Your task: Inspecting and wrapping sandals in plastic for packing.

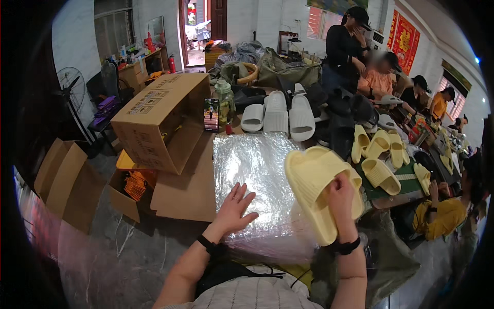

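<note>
A pair of pale yellow slide slippers (307,177) hangs in my right hand (341,198), whose fingers are closed on the strap. One slipper lies partly behind the other. My left hand (232,212) rests with fingers spread on a shiny, silvery, see-through plastic film (254,177) covering the table in front of me. The film looks crinkled and drapes over the near edge. Whether it is one sheet or a stack of bags, I cannot tell.
White slides (276,110) and black slippers (342,139) crowd the far side. More yellow slides (381,176) lie at the right, near a seated co-worker in yellow (442,219). At left stand a cardboard box (159,121), a phone (211,114) and a glass jar (224,98).
</note>
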`<state>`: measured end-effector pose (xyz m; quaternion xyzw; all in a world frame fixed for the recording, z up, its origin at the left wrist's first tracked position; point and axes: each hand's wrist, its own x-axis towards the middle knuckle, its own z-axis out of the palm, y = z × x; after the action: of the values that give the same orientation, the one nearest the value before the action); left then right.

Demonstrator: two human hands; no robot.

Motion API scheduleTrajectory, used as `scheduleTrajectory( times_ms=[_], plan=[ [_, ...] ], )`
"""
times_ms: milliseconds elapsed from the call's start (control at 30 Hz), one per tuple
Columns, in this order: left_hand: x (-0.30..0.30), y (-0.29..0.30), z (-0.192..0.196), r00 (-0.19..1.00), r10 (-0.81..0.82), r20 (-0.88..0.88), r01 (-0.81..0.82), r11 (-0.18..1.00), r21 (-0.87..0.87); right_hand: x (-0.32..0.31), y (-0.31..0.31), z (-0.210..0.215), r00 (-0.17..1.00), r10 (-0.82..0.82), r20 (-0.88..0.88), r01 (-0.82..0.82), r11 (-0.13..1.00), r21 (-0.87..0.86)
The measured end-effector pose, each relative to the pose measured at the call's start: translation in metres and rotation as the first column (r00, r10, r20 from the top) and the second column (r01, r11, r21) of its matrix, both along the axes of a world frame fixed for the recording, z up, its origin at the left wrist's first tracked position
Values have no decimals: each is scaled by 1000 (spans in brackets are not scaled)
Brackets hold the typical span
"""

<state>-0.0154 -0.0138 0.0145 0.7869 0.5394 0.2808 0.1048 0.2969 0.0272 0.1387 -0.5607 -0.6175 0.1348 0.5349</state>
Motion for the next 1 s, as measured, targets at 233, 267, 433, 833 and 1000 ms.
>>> scheduleTrajectory(
  times_ms=[233,267,433,833,1000],
  plan=[
    [-1,1,-3,996,-12,-92,16,999,40,-34,5,-69,872,350,343,-199,893,-405],
    [0,-1,-1,997,-13,-82,15,1000,23,-33,5,-75,832,360,421,-221,913,-344],
    [-2,0,-4,997,-1,-77,4,999,42,-22,17,-77,741,362,565,-284,932,-224],
    [-3,-7,-3,995,-104,10,92,919,383,-23,15,-102,935,205,289,-187,978,-89],
    [-4,-5,10,976,-218,-6,213,947,242,-5,22,-105,992,88,87,-85,995,-47]
  ],
)
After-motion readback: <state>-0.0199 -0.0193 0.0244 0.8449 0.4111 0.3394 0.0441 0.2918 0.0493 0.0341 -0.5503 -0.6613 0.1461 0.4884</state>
